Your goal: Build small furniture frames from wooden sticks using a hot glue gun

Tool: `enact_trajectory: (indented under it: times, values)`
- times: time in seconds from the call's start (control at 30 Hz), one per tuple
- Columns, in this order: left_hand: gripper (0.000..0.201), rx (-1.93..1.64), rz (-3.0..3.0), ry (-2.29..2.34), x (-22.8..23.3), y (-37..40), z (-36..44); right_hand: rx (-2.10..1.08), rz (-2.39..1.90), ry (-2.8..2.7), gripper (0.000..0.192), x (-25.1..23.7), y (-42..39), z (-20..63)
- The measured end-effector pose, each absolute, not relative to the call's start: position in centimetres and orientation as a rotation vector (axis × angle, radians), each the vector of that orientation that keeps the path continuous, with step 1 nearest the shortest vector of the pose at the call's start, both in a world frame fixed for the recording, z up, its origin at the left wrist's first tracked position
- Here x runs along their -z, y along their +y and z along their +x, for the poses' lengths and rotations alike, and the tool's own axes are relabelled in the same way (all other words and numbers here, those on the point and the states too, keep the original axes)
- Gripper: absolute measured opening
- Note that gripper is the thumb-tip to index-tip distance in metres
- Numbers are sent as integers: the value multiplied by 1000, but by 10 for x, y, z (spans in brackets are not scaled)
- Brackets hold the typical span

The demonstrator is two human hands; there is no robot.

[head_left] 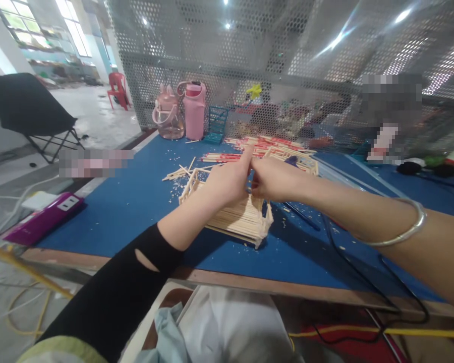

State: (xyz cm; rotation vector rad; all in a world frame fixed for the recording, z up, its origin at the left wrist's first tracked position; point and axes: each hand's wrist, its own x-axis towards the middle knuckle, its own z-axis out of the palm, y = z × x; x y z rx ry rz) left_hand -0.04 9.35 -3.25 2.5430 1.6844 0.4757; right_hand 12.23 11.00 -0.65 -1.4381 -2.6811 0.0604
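Note:
A small frame built of thin wooden sticks [234, 220] rests on the blue tabletop, with whitish glue at its near right corner. Over its far side, my left hand [229, 177] is closed with the thumb side up. My right hand [270, 177] meets it there, fingers curled inward, and a bracelet [414, 227] circles that wrist. The fingertips of both hands are largely hidden, so what they pinch cannot be made out. Loose sticks [177, 173] and small chips lie to the left of the frame. Behind the hands are bundles of chopsticks in red-and-white wrappers [263, 144].
Another stick frame [312, 166] stands behind my right hand. A pink bottle [194, 112], a clear pink jug [168, 118] and a teal rack [216, 125] line the back by a perforated metal screen [196, 50]. A purple power strip [45, 218] sits left; a dark cable [348, 257] trails right.

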Motion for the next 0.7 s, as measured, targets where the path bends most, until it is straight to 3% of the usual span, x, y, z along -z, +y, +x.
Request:
enact_trajectory:
  times: [0.33,0.7]
  values:
    - [95,-760,2624,1447,52,101,-3,-73,-1541,-2453,28,16,103,125]
    - [96,-754,2621,1444,51,101,-6,-3,-1418,-2537,35,21,105,122]
